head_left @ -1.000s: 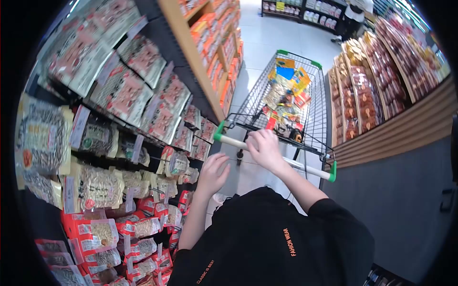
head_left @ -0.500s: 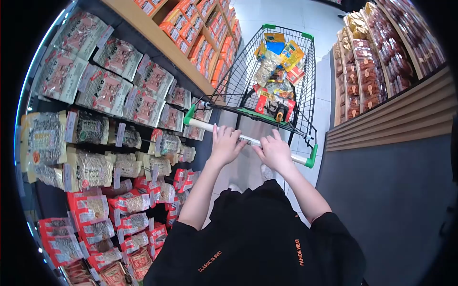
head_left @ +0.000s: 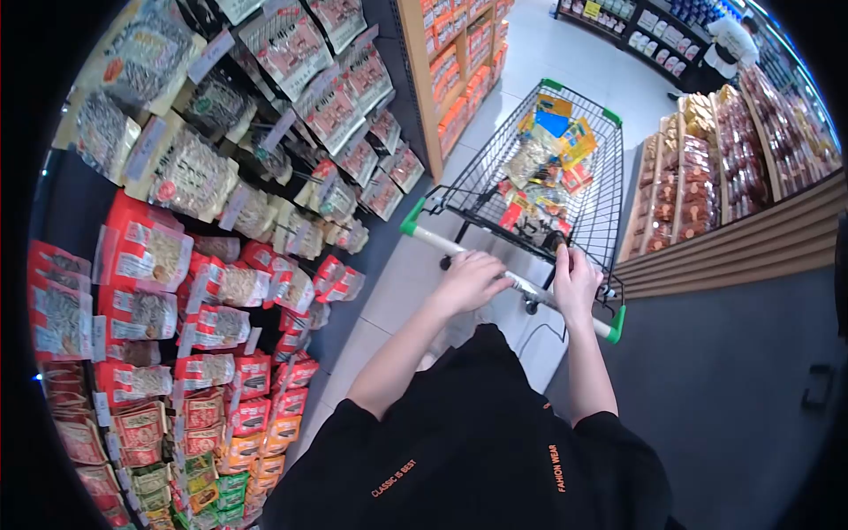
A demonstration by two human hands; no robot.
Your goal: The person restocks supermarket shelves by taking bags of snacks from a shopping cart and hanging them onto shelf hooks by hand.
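My left hand is closed around the white handlebar of a shopping cart, left of the bar's middle. Beyond the bar, my right hand has its fingertips at a small dark item by the near end of the basket. The fingers look drawn together on that item; its kind is not clear. Inside the basket lie a clear bag of pale food, a blue packet, a yellow packet and several red packets. A thin dark cord hangs below the handlebar.
Shelves of bagged dried goods line the left side, with orange boxes farther ahead. At the right stands a display of packaged brown food above a dark panel. A person is at the far right near more shelves.
My right hand has left the handlebar and moved forward to the dark item. My left hand stays on the bar. The view has swung, and the person and far shelves now show.
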